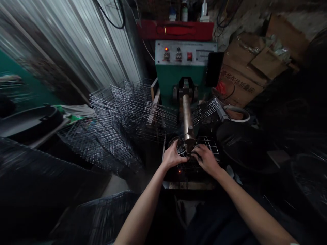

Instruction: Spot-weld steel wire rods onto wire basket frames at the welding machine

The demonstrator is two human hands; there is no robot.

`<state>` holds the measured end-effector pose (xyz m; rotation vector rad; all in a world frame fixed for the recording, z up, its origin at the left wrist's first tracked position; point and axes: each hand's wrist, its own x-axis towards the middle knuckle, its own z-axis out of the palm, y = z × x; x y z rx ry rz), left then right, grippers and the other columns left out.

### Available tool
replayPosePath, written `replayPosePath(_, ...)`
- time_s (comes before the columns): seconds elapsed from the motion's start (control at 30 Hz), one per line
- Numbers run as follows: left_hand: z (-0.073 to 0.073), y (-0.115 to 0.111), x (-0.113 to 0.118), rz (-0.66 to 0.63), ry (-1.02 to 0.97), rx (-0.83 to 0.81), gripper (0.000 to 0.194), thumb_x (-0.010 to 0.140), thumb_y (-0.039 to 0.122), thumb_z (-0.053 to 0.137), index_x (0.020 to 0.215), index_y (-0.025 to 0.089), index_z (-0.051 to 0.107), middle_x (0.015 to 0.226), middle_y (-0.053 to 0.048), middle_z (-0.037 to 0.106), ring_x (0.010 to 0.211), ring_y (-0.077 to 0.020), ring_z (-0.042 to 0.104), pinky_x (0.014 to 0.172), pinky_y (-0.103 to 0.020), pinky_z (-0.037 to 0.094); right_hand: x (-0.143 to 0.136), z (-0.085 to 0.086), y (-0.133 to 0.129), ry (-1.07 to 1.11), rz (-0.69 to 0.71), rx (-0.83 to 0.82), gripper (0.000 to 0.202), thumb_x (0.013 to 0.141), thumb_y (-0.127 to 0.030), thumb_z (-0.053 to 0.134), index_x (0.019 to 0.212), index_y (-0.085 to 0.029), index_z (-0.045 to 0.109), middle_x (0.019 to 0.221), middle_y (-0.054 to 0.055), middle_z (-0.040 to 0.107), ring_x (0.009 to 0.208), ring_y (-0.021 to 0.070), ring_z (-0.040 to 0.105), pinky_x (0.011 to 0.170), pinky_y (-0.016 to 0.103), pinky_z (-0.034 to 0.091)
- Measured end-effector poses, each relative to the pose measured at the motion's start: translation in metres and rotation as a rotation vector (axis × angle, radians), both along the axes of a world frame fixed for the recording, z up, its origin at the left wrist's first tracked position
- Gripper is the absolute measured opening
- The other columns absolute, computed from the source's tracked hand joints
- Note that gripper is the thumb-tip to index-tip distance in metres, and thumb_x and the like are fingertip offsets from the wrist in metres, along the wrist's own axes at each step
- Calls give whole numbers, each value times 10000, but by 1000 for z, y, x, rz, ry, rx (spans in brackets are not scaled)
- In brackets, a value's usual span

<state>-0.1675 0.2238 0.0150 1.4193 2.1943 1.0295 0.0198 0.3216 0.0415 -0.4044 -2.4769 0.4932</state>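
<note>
A wire grid (pixel 211 145) lies flat under the tip of a spot welder's thick metal electrode arm (pixel 187 117). My left hand (pixel 172 156) rests at the left of the tip, thumb and forefinger spread apart over the grid. Just right of the tip is my right hand (pixel 206 159), its fingers curled together close to the grid. What those fingers pinch is small, dark and hidden. A small orange glow (pixel 179 171) shows below my left hand.
The green welder (pixel 168 78) carries a control panel (pixel 187 52) with a lit red lamp. Stacked wire baskets (pixel 114 119) crowd the left. A phone (pixel 214 69) hangs at the panel's right. Behind stands a cardboard box (pixel 237 78); a dark round container (pixel 237 146) is at right.
</note>
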Motion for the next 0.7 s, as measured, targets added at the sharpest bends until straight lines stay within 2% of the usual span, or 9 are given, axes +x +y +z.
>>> replayPosePath(0.13, 1, 3, -1, -10, 42, 0, 946, 580, 453, 851, 1419, 281, 449, 1348, -68, 625, 1220, -318, 611, 999, -404, 490, -3, -3, 0, 19, -6, -6, 99, 966, -182, 575, 928, -203, 664, 925, 75, 623, 900, 234, 574, 808, 353, 498)
replayPosePath(0.27, 8, 5, -4, -12, 74, -52, 1031, 581, 452, 861, 1480, 296, 381, 1399, -93, 578, 1232, -339, 598, 1004, -424, 488, -6, -4, 3, 54, 28, -50, 136, 981, -223, 566, 907, -194, 677, 918, 73, 634, 905, 228, 589, 804, 351, 503)
replayPosePath(0.37, 3, -7, -14, -57, 43, -65, 1182, 582, 529, 863, 1560, 316, 235, 1533, -146, 421, 1325, -397, 514, 1051, -502, 454, 2, -2, 5, 88, 66, -117, 139, 986, -256, 568, 967, -200, 694, 981, 76, 668, 942, 224, 626, 844, 363, 520)
replayPosePath(0.43, -18, -23, -24, -72, -38, -40, 1376, 507, 563, 896, 1592, 301, 91, 1628, -183, 214, 1439, -443, 349, 1108, -569, 388, 16, 1, 3, 102, 64, -171, 171, 994, -251, 541, 1051, -206, 695, 1056, 89, 681, 990, 226, 647, 873, 371, 530)
replayPosePath(0.5, -52, -43, -29, -15, -195, -21, 1570, 391, 528, 940, 1591, 261, -37, 1655, -210, 44, 1501, -465, 181, 1151, -615, 313, 37, 3, -1, 89, 31, -253, 204, 1000, -249, 509, 1081, -212, 693, 1074, 90, 692, 1005, 228, 664, 874, 368, 540)
replayPosePath(0.53, -73, -51, -28, 29, -317, -14, 1627, 359, 489, 952, 1583, 233, -89, 1652, -228, 15, 1514, -457, 132, 1162, -611, 298, 49, 4, -4, 80, -4, -310, 206, 1002, -263, 503, 1064, -215, 694, 1050, 84, 701, 991, 229, 675, 867, 366, 544)
replayPosePath(0.57, -94, -58, -25, 61, -473, -8, 1622, 369, 454, 951, 1578, 240, -110, 1651, -224, 49, 1514, -438, 159, 1155, -596, 320, 60, 3, -7, 76, -44, -385, 198, 1001, -290, 511, 1051, -217, 688, 1027, 76, 710, 969, 228, 687, 854, 363, 551)
replayPosePath(0.63, -131, -62, -12, 41, -846, 39, 1471, 512, 468, 890, 1567, 321, -124, 1651, -182, 144, 1473, -383, 318, 1096, -561, 414, 80, 0, -16, 110, -134, -587, 189, 977, -371, 565, 1051, -216, 644, 974, 65, 721, 882, 224, 709, 788, 351, 574)
replayPosePath(0.7, -154, -56, 4, -1, -1021, 79, 1347, 583, 535, 824, 1559, 391, -92, 1636, -141, 233, 1402, -338, 447, 1033, -522, 485, 93, -4, -27, 179, -200, -812, 268, 924, -449, 646, 1039, -217, 574, 894, 54, 724, 731, 206, 708, 663, 323, 582)
